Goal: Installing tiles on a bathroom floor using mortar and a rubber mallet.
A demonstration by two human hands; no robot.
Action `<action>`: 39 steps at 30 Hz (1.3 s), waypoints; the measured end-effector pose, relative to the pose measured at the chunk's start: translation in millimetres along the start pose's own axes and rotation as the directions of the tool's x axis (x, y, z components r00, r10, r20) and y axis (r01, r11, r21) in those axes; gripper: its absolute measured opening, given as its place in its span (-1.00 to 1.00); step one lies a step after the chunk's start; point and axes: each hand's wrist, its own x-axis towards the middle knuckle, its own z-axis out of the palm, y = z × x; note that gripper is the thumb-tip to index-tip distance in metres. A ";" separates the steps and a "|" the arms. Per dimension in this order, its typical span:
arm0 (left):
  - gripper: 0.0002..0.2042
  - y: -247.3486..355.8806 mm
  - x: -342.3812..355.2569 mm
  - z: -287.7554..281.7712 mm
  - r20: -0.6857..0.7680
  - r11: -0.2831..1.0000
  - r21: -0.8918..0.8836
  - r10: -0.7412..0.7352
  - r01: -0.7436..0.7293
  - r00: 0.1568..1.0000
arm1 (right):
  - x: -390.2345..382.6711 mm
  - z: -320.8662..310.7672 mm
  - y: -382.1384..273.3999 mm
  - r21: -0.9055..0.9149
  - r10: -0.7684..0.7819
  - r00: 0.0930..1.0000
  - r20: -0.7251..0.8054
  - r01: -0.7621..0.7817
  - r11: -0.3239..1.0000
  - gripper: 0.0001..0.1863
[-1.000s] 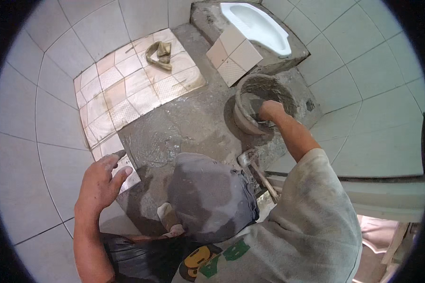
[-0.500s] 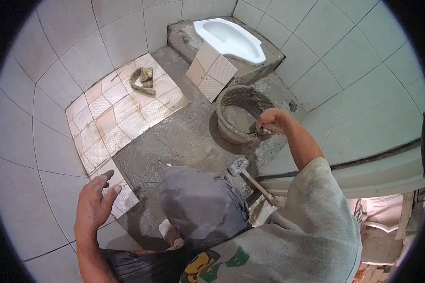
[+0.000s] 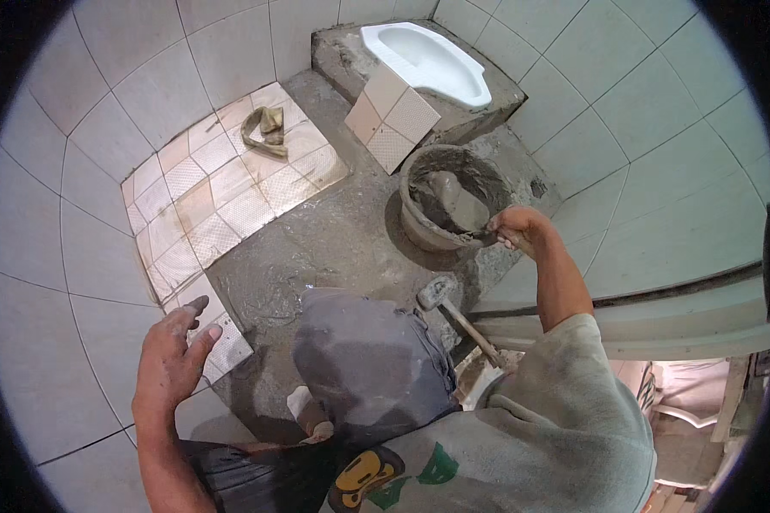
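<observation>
My right hand (image 3: 522, 227) is closed round the handle of a trowel at the right rim of a round bucket (image 3: 419, 224). The trowel's blade lies inside, with grey wet mortar (image 3: 458, 203) heaped over it, so its outline is mostly hidden. My left hand (image 3: 175, 349) is held in the air over the nearest floor tile (image 3: 229, 352), fingers apart and holding nothing. Further off, laid floor tiles (image 3: 218, 192) in beige and white run along the left wall. A dirty, crumpled cloth (image 3: 265, 132) rests on them.
A white squat toilet (image 3: 428, 64) is set in a raised concrete step (image 3: 338, 68), with a patterned tile (image 3: 393, 120) leaning against it. A hammer (image 3: 453, 316) lies right of my bent knee (image 3: 368, 355). Grey mortar (image 3: 274, 265) spreads over the floor beside the tiles.
The trowel has turned within the bucket, and a lump of mortar now shows over its blade. My right hand has shifted slightly right. My left hand stays nearly in place, still open.
</observation>
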 end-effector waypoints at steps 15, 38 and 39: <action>-0.59 -18.1 -0.1 5.6 -0.039 0.980 0.196 0.041 -0.032 0.998 | -58.0 118.0 -33.2 -0.126 -0.299 0.939 0.172 0.322 0.938 -0.92; -0.61 -38.9 -9.9 1.9 0.018 0.968 0.246 0.035 -0.038 0.999 | 33.3 349.6 10.0 -0.752 -0.654 0.490 0.576 0.632 -0.189 -0.61; -0.61 -40.8 -10.8 2.8 0.009 0.971 0.237 0.040 -0.041 0.999 | 42.8 354.6 10.8 -0.693 -0.650 0.424 0.631 0.685 -0.225 -0.62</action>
